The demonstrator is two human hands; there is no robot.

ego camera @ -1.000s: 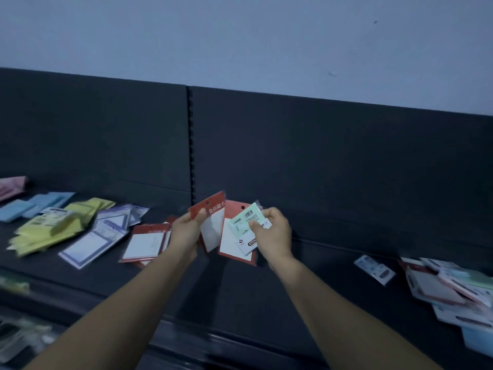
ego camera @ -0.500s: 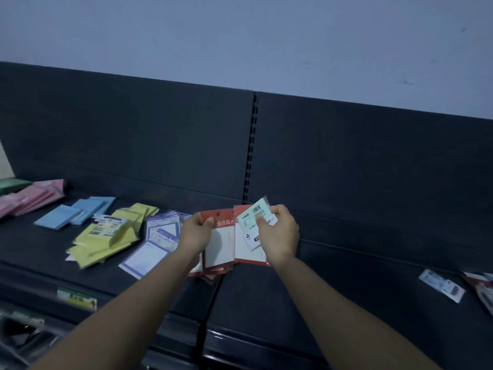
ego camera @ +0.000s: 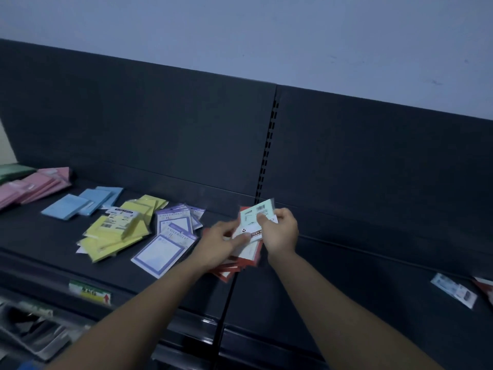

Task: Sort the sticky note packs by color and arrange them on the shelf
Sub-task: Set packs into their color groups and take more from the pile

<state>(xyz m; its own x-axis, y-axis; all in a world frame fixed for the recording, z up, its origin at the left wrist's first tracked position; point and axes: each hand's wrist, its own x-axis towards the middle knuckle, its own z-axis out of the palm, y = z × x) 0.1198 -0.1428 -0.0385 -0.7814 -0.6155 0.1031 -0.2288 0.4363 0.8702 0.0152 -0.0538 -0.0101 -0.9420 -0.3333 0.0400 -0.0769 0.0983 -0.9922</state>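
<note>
Your left hand (ego camera: 224, 240) has lowered the red packs (ego camera: 240, 265) onto the shelf (ego camera: 346, 303) — fingers nearly straight, resting on them. Your right hand (ego camera: 281, 231) pinches a pale green pack (ego camera: 253, 214) just above them, thumb on its face. Beyond, leftward — purple packs (ego camera: 170, 236), yellow packs (ego camera: 114, 233), blue packs (ego camera: 80, 204), pink packs (ego camera: 34, 185).

The left hand (ego camera: 220, 243) and right hand (ego camera: 280, 234) hide most of the red-bordered packs (ego camera: 227, 273), a green pack (ego camera: 13, 172) is cropped at the left edge, and the mint pack (ego camera: 254, 214) has fine print too small to read.
</note>
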